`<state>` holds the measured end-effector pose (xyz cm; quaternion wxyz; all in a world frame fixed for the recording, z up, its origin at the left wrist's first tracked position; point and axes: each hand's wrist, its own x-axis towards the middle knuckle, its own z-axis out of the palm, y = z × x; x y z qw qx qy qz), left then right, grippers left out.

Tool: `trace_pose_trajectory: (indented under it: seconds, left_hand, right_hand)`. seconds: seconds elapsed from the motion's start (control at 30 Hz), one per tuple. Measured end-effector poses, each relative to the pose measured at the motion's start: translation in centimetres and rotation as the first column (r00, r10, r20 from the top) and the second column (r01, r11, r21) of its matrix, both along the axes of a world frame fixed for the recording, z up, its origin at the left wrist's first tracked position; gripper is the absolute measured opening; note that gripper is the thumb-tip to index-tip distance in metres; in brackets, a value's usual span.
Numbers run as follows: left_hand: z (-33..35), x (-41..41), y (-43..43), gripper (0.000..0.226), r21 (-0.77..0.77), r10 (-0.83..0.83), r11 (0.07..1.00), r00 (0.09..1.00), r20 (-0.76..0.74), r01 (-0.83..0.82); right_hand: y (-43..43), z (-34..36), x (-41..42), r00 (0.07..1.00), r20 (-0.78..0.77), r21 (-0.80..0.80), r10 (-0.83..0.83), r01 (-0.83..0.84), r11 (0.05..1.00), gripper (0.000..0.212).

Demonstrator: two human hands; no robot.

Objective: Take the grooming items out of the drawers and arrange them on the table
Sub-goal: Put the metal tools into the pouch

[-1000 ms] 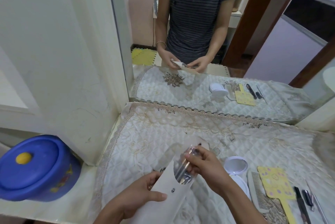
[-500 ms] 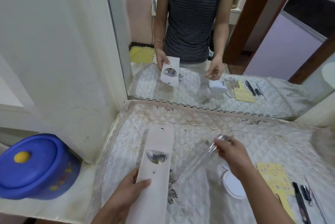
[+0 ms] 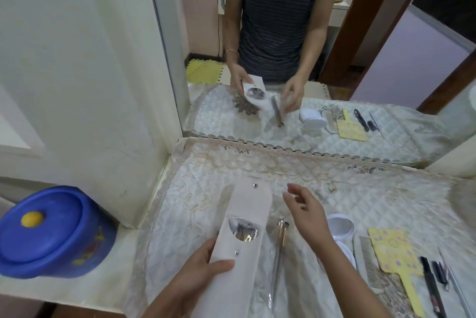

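My left hand point(image 3: 195, 274) grips a long white pouch point(image 3: 240, 248) with snap studs and an open mouth showing metal tools inside. It is held above the quilted table cover point(image 3: 360, 204). A thin clear-wrapped metal tool point(image 3: 279, 245) lies on the cover just right of the pouch. My right hand point(image 3: 306, 214) hovers above and right of that tool, fingers apart, holding nothing. Laid out at the right are a round white mirror point(image 3: 340, 227), a comb point(image 3: 367, 261), a yellow hand mirror point(image 3: 394, 253) and several slim dark and metal tools point(image 3: 435, 281).
A large mirror point(image 3: 296, 47) stands at the back of the table and reflects a person and the items. A blue lidded tub point(image 3: 49, 232) sits on the ledge at the left, beside a white wall panel point(image 3: 77, 73).
My right hand pulled the wrapped tool out of the pouch, laid it on the cover and let go. The pouch has swung upright in my left hand.
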<state>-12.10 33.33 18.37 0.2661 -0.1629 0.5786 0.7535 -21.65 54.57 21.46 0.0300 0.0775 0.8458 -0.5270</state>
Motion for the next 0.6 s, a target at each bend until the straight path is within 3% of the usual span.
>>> trace_pose_trajectory:
  seconds: [0.07,0.13,0.33,0.5,0.6]
  left_hand:
    - [0.6,-0.1,0.3,0.052,-0.007,-0.069,0.998,0.998,-0.014,0.069]
    - [1.0,-0.2,0.5,0.051,-0.008,-0.116,0.993,0.993,-0.019,0.116]
    - [1.2,-0.6,0.8,0.045,-0.031,-0.077,0.997,0.997,0.013,0.078]
    - [2.5,-1.6,1.9,0.020,-0.029,0.060,0.998,0.998,0.018,-0.059]
    - [3.3,-2.0,2.5,0.019,0.001,0.081,0.997,0.996,0.038,-0.081]
  right_hand:
    - [-0.4,1.8,-0.6,0.996,-0.020,-0.118,0.085,-0.087,0.989,0.037]
    - [-0.7,2.9,-1.0,0.985,-0.017,-0.098,0.169,-0.170,0.981,0.041]
    - [-0.9,3.8,-0.2,0.973,-0.077,0.055,0.216,-0.212,0.976,0.012]
    - [-2.8,3.4,3.3,0.895,-0.115,0.217,0.430,-0.400,0.890,0.011]
    - [-3.3,2.8,4.4,0.863,-0.081,0.401,0.499,-0.430,0.808,0.030]
